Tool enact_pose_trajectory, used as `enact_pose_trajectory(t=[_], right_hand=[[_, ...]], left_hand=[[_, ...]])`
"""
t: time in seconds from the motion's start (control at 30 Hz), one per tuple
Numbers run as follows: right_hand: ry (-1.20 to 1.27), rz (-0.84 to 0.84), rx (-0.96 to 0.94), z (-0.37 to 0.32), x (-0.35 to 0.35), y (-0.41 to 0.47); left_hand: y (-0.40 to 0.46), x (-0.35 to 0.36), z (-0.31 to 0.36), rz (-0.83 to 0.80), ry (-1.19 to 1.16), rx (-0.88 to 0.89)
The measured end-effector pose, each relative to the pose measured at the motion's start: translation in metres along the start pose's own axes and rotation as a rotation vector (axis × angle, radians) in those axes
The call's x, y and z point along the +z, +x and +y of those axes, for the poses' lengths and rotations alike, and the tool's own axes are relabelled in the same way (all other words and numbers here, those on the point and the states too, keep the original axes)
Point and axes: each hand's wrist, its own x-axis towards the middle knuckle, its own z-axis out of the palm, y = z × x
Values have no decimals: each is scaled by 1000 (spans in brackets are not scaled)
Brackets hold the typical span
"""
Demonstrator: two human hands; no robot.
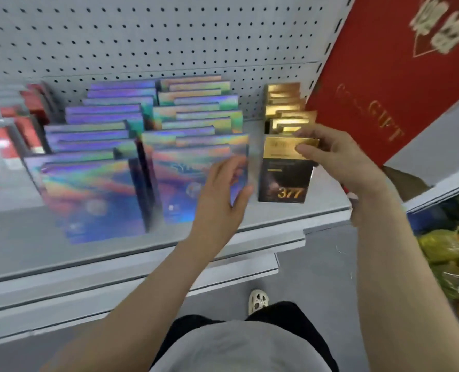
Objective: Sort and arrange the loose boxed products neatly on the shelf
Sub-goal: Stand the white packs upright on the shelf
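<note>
Grey pegboard shelf [169, 253]: your right hand [338, 159] pinches the upright black-and-gold box [284, 178] top; your left hand [223, 194], fingers loosely curled, touches the holographic box [185, 178] just left.

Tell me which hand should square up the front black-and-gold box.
Right. The right hand already grips the top of the front black-and-gold box, while the left hand rests against the holographic boxes beside it.

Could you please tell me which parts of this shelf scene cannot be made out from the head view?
- Red boxes at far left: blurred, partly cut off.
- Holographic boxes: print smeared by blur.
- Front gold box: top lettering covered by the right hand.
- Rear gold boxes: count unclear, overlapping.
</note>
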Motion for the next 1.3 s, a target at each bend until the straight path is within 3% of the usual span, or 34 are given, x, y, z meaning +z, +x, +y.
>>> enact_pose_trajectory(t=[0.2,0.33,0.43,0.57,0.67,0.83,0.97,1.13,1.23,1.3], right_hand=[[-250,-70,-37,70,-21,27],[-450,79,-171,91,-12,31],[-508,182,-157,99,-9,32],[-439,11,-10,103,-12,42],[-444,24,-66,102,-12,52],[-437,186,-226,100,-8,72],[-433,242,-291,104,-8,85],[-271,286,-98,75,-30,106],[-181,120,179,68,-37,142],[-162,17,266,68,-34,156]], left_hand=[[22,113,12,-72,188,-239],[42,142,-4,-52,180,-435],[49,150,-19,-34,149,-438],[58,149,-28,-99,55,-456],[65,152,-26,-63,65,-398],[96,163,-32,163,142,-253],[112,169,-37,216,107,-269],[120,168,-41,95,-71,-389],[137,161,-48,-48,-175,-484],[145,159,-52,-119,-218,-509]])
